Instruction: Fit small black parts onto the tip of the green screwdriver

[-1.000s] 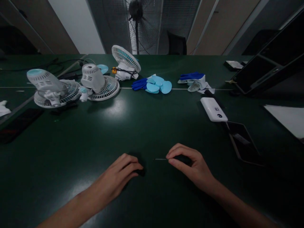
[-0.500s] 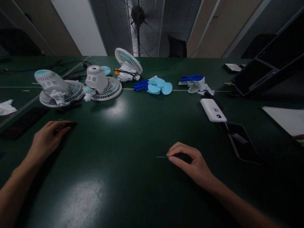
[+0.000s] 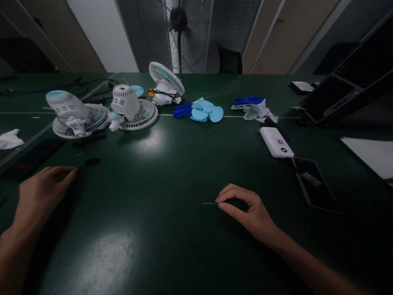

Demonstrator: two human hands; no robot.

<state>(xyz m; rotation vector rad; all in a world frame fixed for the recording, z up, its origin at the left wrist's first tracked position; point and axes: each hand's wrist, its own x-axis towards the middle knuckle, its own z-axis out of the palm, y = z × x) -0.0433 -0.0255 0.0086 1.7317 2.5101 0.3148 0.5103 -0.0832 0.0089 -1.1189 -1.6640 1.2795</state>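
In the head view, my right hand (image 3: 245,209) rests low over the table with thumb and fingertips pinched on a screwdriver (image 3: 208,203). Its thin metal shaft points left from the fingertips, and the rest is mostly hidden by the hand. My left hand (image 3: 46,188) is at the left, its thumb and fingertips closed together with nothing visible between them. A small dark piece (image 3: 92,162) lies on the table just beyond those fingertips, apart from them. What the piece is, I cannot make out.
Past my left hand stand several white fans (image 3: 125,102), partly taken apart. Light-blue fan blades (image 3: 207,111) lie by blue-and-white gloves (image 3: 250,106) at the back. To the right are a white power bank (image 3: 276,142), a phone (image 3: 315,184) and papers (image 3: 368,153). A dark phone-like slab (image 3: 33,157) lies left.
My left hand has let go of the small dark piece and drawn back to the left and nearer to me. The right hand and screwdriver have stayed in place.
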